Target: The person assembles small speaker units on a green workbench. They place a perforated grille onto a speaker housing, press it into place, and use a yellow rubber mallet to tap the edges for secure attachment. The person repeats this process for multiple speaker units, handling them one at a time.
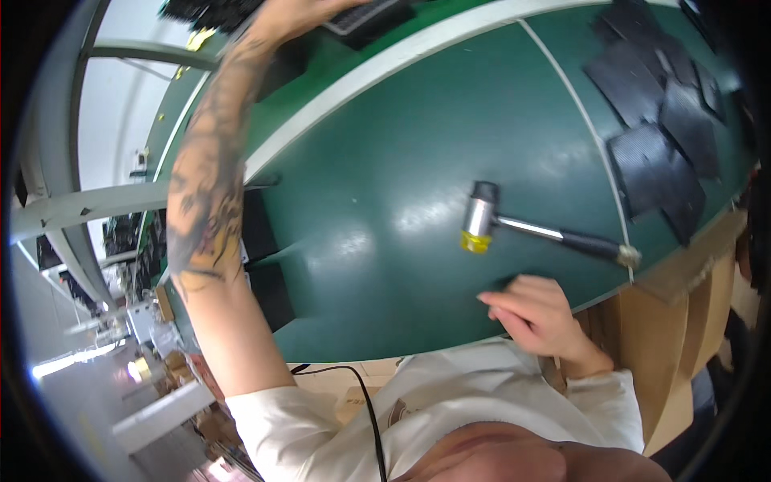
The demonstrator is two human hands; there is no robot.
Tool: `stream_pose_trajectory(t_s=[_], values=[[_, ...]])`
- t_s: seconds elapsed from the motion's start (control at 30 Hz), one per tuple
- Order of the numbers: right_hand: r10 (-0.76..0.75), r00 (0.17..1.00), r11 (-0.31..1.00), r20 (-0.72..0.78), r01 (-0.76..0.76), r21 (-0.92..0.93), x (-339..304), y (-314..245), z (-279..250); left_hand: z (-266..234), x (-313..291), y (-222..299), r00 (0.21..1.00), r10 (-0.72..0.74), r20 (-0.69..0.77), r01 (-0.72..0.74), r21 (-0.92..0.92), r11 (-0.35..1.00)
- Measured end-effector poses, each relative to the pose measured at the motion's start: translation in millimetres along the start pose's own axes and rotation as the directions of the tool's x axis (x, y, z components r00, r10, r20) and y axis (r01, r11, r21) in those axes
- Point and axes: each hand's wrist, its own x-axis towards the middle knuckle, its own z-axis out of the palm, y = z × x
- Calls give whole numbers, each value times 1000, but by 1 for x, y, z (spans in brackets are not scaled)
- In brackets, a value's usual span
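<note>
Left hand [301, 11]: at the top of the view, arm stretched over the pale rail [393, 58]; fingertips cut off by the edge or hidden, so whether they pinch, press or spread cannot be told. Right hand [536, 312]: low, near the front edge of the green table [385, 153]; fingers loosely curled, no object visible in them; whether the fingertips meet cannot be told.

Risks, as judged. One: a long reach at the far side gives poor leverage; a piece lifted there could snag on the rail and slip. Two: the hammer [532, 229] lies loose just above the right hand; a careless sweep could roll it or push its handle over the edge. Three: black sheets [650, 165] overlap unfastened at the right; a bump could slide some off.

Black item [365, 28]: beyond the rail, beside or under the left fingers, contact uncertain. Dark, flat-sided, with a greyish strip along its upper part; partly out of view, exact kind unclear.

Hammer, appearance: silvery head, one face black, the other yellow; bright metal shaft; black grip with a pale, rough-looking end; lying flat, untouched.
</note>
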Motion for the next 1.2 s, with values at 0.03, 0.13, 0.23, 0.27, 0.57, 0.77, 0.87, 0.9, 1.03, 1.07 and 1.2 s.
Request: stream_pose_trajectory(t_s=[0.03, 0.13, 0.23, 0.27, 0.57, 0.77, 0.87, 0.9, 1.03, 1.07, 1.2], values=[[24, 1000, 1000, 15, -24, 8, 0, -2, -2, 12, 4, -13, 998, 59, 20, -59, 11, 998], [79, 997, 994, 14, -80, 70, 4, -3, -1, -4, 6, -29, 973, -118, 198, 203, -488, 849], [130, 990, 984, -58, -121, 131, 9, -1, 3, -41, -28, -105, 928, -312, 204, 357, -245, 902], [151, 986, 975, -65, -138, 174, 3, -1, 3, -44, -64, -141, 941, -305, 146, 325, -147, 934], [187, 952, 973, -241, -146, 178, -3, 2, 5, 22, -65, -140, 879, -190, 437, 193, 36, 980], [52, 981, 982, -187, -16, 189, 5, 15, 4, -15, -100, -105, 927, -320, 194, 311, 72, 948], [84, 974, 989, -210, -55, 141, 3, 12, 6, -53, -142, -10, 978, -198, 66, 199, -7, 980], [68, 977, 993, -205, -47, 107, 1, 14, 6, -70, -156, 41, 982, -173, 73, 168, 62, 984], [94, 980, 989, -177, -113, -99, 7, -3, 21, -71, -205, 151, 951, -129, 280, 148, -49, 988], [101, 979, 977, -178, -132, -168, 8, -7, 26, -66, -211, 177, 931, -158, 330, 195, -82, 977], [66, 994, 997, 83, -68, 33, 16, -29, 72, -53, -233, 234, 894, -218, 391, 279, -108, 954]])
